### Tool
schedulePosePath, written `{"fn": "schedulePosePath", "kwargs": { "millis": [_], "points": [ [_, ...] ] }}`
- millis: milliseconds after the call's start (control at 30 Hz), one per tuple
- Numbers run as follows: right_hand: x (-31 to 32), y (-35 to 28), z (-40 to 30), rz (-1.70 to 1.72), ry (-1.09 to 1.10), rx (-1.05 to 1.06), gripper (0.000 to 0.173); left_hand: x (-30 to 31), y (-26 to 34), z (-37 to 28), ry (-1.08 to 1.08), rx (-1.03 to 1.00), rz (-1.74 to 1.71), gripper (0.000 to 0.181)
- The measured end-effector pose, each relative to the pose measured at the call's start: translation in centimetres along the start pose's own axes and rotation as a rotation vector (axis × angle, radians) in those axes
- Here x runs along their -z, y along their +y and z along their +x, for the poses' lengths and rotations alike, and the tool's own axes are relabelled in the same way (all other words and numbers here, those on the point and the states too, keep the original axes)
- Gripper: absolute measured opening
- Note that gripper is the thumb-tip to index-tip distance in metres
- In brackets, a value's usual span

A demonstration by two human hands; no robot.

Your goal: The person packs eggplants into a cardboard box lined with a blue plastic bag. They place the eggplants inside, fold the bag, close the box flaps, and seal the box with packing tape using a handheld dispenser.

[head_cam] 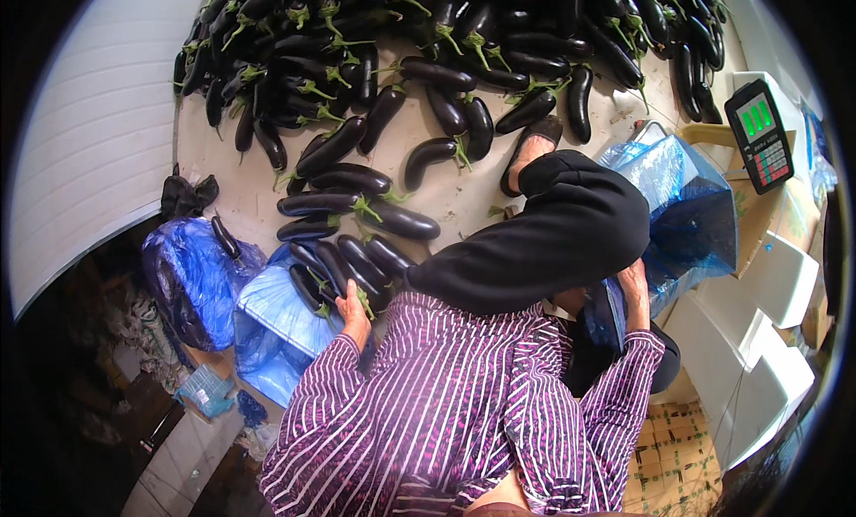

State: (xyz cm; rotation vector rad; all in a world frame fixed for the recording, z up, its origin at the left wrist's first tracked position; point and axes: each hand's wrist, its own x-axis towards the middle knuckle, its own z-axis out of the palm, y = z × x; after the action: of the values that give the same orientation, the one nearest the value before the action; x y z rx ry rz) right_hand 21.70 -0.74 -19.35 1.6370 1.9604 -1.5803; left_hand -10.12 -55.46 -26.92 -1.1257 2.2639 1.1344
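In the head view my left hand lies at the lower left, on the stem end of an eggplant among several others in front of a light blue plastic-lined container. Whether its fingers grip that eggplant is unclear. My right hand is at the right, beside my raised knee, against the rim of a blue plastic bag; its fingertips are partly hidden behind the bag and leg. Loose eggplants lie on the floor ahead of my left hand.
A large heap of eggplants spans the top. A digital scale display stands at the right above white foam boxes. A full blue bag with one eggplant on it sits at the left, near a white shutter. My shoe is on the floor.
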Motion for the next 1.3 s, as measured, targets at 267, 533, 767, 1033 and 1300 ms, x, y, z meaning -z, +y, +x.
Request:
{"fn": "schedulePosePath", "kwargs": {
  "millis": [267, 533, 767, 1033, 1300],
  "points": [
    [0.7, -1.7, 0.7, 0.149, 0.008, -0.15, 0.053, -5.1, 4.1, -0.9, -0.205, -0.688, 0.809, 0.056],
    [0.2, -1.2, 3.6, -0.041, -0.09, -0.103, 0.038, -26.8, 23.2, -2.9, -0.444, -1.411, 0.577, 0.044],
    [0.1, -3.6, 3.3, -0.218, -0.054, -0.234, 0.025, -39.2, 32.5, -12.0, -0.528, -1.811, 0.367, 0.044],
    [-0.7, -1.6, 3.6, -0.046, -0.036, -0.121, 0.021, -50.0, 36.3, -14.4, -0.153, -1.499, 0.955, 0.093],
    [0.2, -4.3, 2.3, 0.068, -0.066, -0.084, 0.032, -42.9, 37.3, -12.7, -1.195, -0.616, 0.164, 0.045]
  ]
}}
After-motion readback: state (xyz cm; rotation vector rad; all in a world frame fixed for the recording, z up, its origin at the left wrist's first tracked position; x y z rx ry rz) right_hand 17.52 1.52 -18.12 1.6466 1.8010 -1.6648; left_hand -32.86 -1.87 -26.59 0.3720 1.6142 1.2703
